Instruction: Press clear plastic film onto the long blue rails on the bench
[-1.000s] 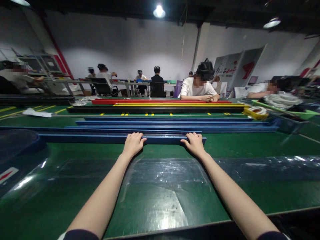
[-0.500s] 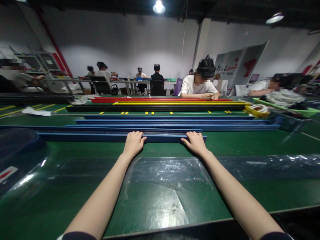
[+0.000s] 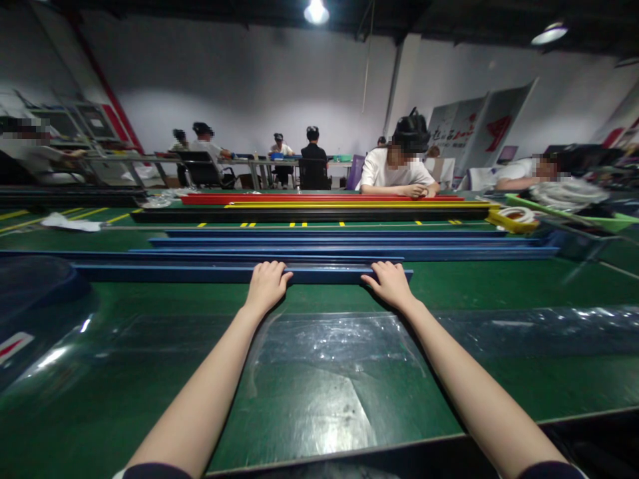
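A long blue channel strip (image 3: 324, 275) lies crosswise on the green table, its right end just past my right hand. Fingers curled over the strip's top, my left hand (image 3: 268, 285) grips it near the middle of the view, thumb along the near face. My right hand (image 3: 391, 284) holds the same strip close to its right end in a matching grip. The fingertips of both hands are hidden behind the strip. Clear plastic film (image 3: 334, 336) lies flat between my forearms. Just beyond the held strip are more blue strips (image 3: 449, 253).
Farther back lie black (image 3: 319, 215), yellow (image 3: 359, 205) and red strips (image 3: 309, 199). A blue object under clear plastic (image 3: 37, 299) sits at left. A yellow tray (image 3: 512, 223) and a green tray with coiled tubing (image 3: 569, 198) stand at right. A person (image 3: 399, 169) sits across the table.
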The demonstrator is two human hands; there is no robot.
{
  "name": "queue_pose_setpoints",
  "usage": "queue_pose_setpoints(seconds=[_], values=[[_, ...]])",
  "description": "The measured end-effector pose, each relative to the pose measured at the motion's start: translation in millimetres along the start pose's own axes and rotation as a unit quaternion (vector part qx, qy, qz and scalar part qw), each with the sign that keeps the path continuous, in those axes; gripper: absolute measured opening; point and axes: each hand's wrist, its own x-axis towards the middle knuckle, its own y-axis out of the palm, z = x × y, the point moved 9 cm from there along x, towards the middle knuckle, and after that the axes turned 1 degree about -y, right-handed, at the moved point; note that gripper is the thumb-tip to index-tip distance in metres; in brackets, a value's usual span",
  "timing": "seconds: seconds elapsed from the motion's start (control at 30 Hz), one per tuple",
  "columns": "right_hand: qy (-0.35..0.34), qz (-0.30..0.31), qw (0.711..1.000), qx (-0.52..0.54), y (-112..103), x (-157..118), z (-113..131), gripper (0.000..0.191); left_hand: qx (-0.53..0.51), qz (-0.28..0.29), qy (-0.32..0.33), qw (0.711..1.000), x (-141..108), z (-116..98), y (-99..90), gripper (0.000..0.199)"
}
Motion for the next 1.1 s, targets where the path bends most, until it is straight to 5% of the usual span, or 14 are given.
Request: queue_pose_setpoints(seconds=[1.1], values=[[-0.002, 0.0, 1.0, -0.021, -1.5, -0.2, 1.0, 0.037, 0.024, 0.002, 0.005, 1.0, 0.5, -0.1, 2.3, 0.027]])
